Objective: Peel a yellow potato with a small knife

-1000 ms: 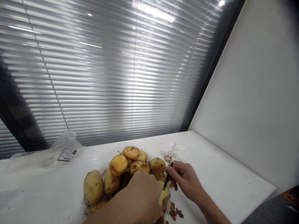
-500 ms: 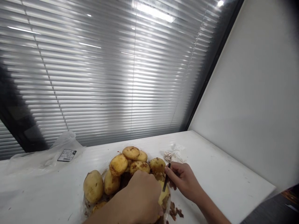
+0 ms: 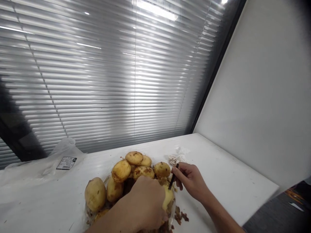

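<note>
My left hand [image 3: 145,202] grips a partly peeled yellow potato [image 3: 168,198] low in the middle of the view. My right hand [image 3: 190,179] holds a small dark peeler [image 3: 173,178] whose tip rests on that potato's top. Behind both hands lies a pile of several unpeeled potatoes [image 3: 126,176] on a white table [image 3: 230,181]. Brown peel scraps [image 3: 181,216] lie on the table just below the held potato.
A crumpled clear plastic bag [image 3: 60,155] with a label lies at the back left. A small crumpled wrapper [image 3: 173,159] sits behind my right hand. Closed window blinds [image 3: 109,81] rise behind the table. A white wall [image 3: 262,97] stands on the right, and the table's edge drops off at right.
The peeler's tip has moved slightly up along the potato with my right hand. The view has shifted a little to the right. My left hand keeps its grip.
</note>
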Available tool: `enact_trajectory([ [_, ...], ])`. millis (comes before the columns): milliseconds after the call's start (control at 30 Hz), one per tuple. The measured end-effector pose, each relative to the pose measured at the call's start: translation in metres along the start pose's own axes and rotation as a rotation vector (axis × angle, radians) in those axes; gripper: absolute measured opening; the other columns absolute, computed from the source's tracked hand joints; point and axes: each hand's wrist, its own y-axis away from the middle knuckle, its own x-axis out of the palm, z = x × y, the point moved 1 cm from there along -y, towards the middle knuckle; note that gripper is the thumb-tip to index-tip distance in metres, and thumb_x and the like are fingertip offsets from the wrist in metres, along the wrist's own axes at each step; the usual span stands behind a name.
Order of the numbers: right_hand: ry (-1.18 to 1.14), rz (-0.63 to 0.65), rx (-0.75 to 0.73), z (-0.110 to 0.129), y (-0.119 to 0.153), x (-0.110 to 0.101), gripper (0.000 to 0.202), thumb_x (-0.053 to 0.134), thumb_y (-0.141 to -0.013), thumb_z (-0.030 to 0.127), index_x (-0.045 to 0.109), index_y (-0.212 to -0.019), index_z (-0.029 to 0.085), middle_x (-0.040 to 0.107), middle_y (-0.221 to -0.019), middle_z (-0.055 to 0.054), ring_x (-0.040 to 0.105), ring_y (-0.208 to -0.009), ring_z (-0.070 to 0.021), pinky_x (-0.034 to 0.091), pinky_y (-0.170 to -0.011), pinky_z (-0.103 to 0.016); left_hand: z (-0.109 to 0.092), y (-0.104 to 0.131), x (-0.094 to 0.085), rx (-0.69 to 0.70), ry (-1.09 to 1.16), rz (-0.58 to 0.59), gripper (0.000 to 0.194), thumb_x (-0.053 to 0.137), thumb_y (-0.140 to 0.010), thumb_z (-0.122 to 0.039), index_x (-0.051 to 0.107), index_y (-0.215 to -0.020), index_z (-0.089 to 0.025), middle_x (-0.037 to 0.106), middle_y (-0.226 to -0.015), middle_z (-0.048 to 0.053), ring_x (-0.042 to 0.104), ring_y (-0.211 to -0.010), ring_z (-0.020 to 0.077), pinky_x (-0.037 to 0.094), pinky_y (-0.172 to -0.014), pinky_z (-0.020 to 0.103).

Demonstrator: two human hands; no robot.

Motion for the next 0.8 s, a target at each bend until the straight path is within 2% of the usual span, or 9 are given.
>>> enact_trajectory([
  [67,-0.08,0.074,0.017,0.0,0.001,0.002,0.044,0.052,-0.094,0.051,0.05,-0.063,0.02,0.057,-0.049,0.0,0.051,-0.04,-0.0118,0.038,-0.04,-0.021,-0.001,0.001,-0.004,-0.002,-0.041,0.037,0.035,0.065,-0.081,-0.042,0.076,-0.091,-0.011,0.073,-0.092,0.019,0.07,-0.09,0.0376,0.055,-0.082,0.048],
  [133,-0.062,0.097,0.002,0.002,0.002,0.003,0.042,0.054,-0.093,0.048,0.05,-0.063,0.02,0.056,-0.048,0.0,0.05,-0.039,-0.0115,0.038,-0.04,-0.021,-0.002,0.001,-0.006,-0.004,-0.048,0.052,0.036,0.064,-0.082,-0.043,0.075,-0.092,-0.011,0.073,-0.092,0.019,0.069,-0.092,0.038,0.055,-0.083,0.049],
  [267,0.082,-0.029,-0.047,0.005,0.002,0.001,0.045,0.053,-0.094,0.046,0.048,-0.058,0.02,0.056,-0.046,0.0,0.051,-0.039,-0.0113,0.039,-0.041,-0.021,-0.002,0.001,-0.006,-0.009,-0.028,0.055,0.035,0.064,-0.082,-0.041,0.075,-0.092,-0.009,0.072,-0.094,0.021,0.069,-0.093,0.0397,0.054,-0.083,0.051],
  [333,0.047,-0.021,-0.039,0.006,0.002,0.0,0.045,0.052,-0.094,0.047,0.049,-0.059,0.02,0.057,-0.046,0.0,0.051,-0.039,-0.0113,0.039,-0.041,-0.021,-0.002,0.001,-0.005,-0.006,-0.033,0.044,0.036,0.063,-0.082,-0.041,0.075,-0.094,-0.009,0.072,-0.095,0.022,0.069,-0.092,0.0401,0.054,-0.083,0.052],
  [433,-0.019,0.062,-0.041,0.006,0.001,0.001,0.044,0.051,-0.095,0.048,0.05,-0.061,0.02,0.057,-0.046,0.0,0.051,-0.04,-0.0112,0.038,-0.041,-0.021,-0.001,0.002,-0.006,-0.012,-0.043,0.056,0.038,0.063,-0.082,-0.042,0.075,-0.095,-0.008,0.072,-0.097,0.023,0.069,-0.093,0.0402,0.054,-0.084,0.051],
  [600,0.111,-0.06,-0.105,0.008,0.001,0.0,0.045,0.053,-0.094,0.046,0.049,-0.058,0.02,0.057,-0.048,0.0,0.052,-0.042,-0.0119,0.038,-0.043,-0.021,-0.002,0.002,-0.008,0.004,-0.058,0.028,0.035,0.063,-0.081,-0.042,0.075,-0.093,-0.011,0.073,-0.094,0.02,0.07,-0.091,0.037,0.054,-0.083,0.047],
  [667,0.005,-0.012,-0.058,0.01,0.003,0.0,0.044,0.052,-0.094,0.048,0.051,-0.061,0.02,0.057,-0.048,0.0,0.052,-0.041,-0.0119,0.039,-0.042,-0.022,-0.002,0.002,-0.007,0.0,-0.062,0.033,0.035,0.063,-0.081,-0.042,0.076,-0.092,-0.011,0.073,-0.093,0.02,0.07,-0.09,0.0366,0.054,-0.081,0.046],
  [733,-0.093,0.09,-0.024,0.012,0.004,0.002,0.043,0.052,-0.095,0.05,0.052,-0.064,0.02,0.059,-0.05,0.0,0.052,-0.041,-0.0118,0.04,-0.043,-0.022,-0.002,0.002,-0.007,-0.011,-0.059,0.05,0.037,0.062,-0.081,-0.043,0.076,-0.094,-0.011,0.073,-0.095,0.02,0.069,-0.091,0.037,0.053,-0.081,0.045],
  [800,-0.065,0.146,-0.06,0.014,0.004,0.003,0.043,0.053,-0.094,0.048,0.052,-0.062,0.02,0.059,-0.051,0.0,0.053,-0.043,-0.0119,0.04,-0.044,-0.022,-0.001,0.001,-0.006,-0.019,-0.052,0.053,0.038,0.062,-0.08,-0.043,0.075,-0.096,-0.012,0.073,-0.096,0.02,0.069,-0.092,0.0373,0.053,-0.081,0.045],
])
